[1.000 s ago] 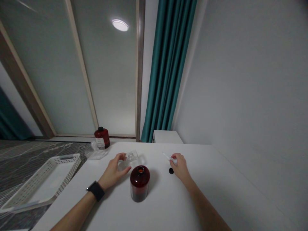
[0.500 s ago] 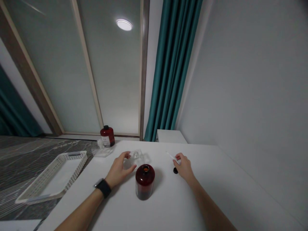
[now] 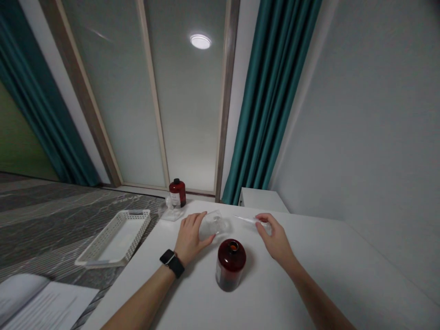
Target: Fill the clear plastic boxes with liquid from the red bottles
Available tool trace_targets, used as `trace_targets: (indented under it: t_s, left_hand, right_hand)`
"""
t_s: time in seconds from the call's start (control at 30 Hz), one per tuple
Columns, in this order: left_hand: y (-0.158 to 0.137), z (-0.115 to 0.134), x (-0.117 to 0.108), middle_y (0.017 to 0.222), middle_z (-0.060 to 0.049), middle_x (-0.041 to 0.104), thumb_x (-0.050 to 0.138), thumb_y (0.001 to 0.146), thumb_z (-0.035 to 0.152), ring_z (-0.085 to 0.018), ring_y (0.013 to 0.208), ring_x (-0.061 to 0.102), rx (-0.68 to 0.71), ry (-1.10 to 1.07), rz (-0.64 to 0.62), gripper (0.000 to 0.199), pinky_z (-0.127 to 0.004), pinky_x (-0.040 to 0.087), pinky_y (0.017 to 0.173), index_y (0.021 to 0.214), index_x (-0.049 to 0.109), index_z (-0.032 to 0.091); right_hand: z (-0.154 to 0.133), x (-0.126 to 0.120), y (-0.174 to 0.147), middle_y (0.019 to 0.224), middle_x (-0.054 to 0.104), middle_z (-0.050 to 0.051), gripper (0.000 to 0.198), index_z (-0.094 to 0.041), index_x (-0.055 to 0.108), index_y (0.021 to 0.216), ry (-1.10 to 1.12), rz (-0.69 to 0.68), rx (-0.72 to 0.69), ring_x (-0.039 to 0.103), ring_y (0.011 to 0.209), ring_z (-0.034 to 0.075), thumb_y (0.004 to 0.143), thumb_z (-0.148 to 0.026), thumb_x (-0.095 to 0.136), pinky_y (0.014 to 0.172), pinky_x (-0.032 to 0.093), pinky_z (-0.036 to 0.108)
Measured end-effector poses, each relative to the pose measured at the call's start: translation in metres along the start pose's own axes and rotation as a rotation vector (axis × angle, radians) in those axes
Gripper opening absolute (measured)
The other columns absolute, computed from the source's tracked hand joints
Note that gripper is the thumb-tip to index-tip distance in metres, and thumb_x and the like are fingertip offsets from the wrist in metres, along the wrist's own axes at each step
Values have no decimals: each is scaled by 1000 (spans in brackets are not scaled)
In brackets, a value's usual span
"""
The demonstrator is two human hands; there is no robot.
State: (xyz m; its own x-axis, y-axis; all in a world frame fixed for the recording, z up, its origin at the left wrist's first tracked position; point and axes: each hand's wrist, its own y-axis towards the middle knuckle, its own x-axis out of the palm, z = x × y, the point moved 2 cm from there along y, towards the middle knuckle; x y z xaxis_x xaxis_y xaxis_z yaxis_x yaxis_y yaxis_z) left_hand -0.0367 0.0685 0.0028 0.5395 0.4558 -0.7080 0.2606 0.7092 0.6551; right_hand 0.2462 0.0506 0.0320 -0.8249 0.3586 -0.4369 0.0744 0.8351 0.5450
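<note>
My left hand [image 3: 194,233] is curved around a clear glass vessel [image 3: 213,223], its thumb and fingers on the sides. The vessel looks tilted, and its exact shape is hard to make out. In the fingertips of my right hand [image 3: 273,236] is a slim clear dropper [image 3: 245,220], with its thin end pointing left. Between and nearer than both hands, an amber-red bottle [image 3: 231,266] stands upright with its mouth uncapped. The black cap seen before is hidden, perhaps behind my right hand.
A second red bottle [image 3: 177,193] with a black cap stands at the table's far left corner, beside a clear item [image 3: 172,210]. Left of the white table [image 3: 275,293] lie a white perforated basket [image 3: 103,238] and an open booklet [image 3: 51,305]. A white cabinet [image 3: 263,199] stands beyond.
My view has swung left. The fingers of my left hand have closed in around the glass vessel, which now tilts. My right hand has raised the dropper closer to level.
</note>
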Motion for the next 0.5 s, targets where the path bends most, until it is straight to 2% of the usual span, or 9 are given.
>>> trace_targets:
  t_s: [0.13,0.33,0.5]
  left_hand:
    - [0,1,-1,120,-13,61,76,76,34,-32,111,58,33,30,0,67,-47,46,95,135,49,18]
    - [0,3,-7,117,-12,62,76,77,35,-31,108,58,59,65,15,66,-45,45,93,136,49,17]
    - [1,11,-10,117,-12,63,75,78,36,-32,107,58,91,58,-10,66,-46,43,93,136,49,18]
  right_hand:
    - [-24,10,16,89,67,5,17,-21,60,91,29,-87,-74,64,88,23,88,-35,52,82,50,35]
    - [-40,22,28,86,65,3,8,-21,59,87,25,-196,-135,63,86,22,82,-26,55,82,48,35]
    - [-51,30,30,94,63,2,34,-22,58,111,4,-304,-136,62,92,22,78,-22,63,90,46,38]
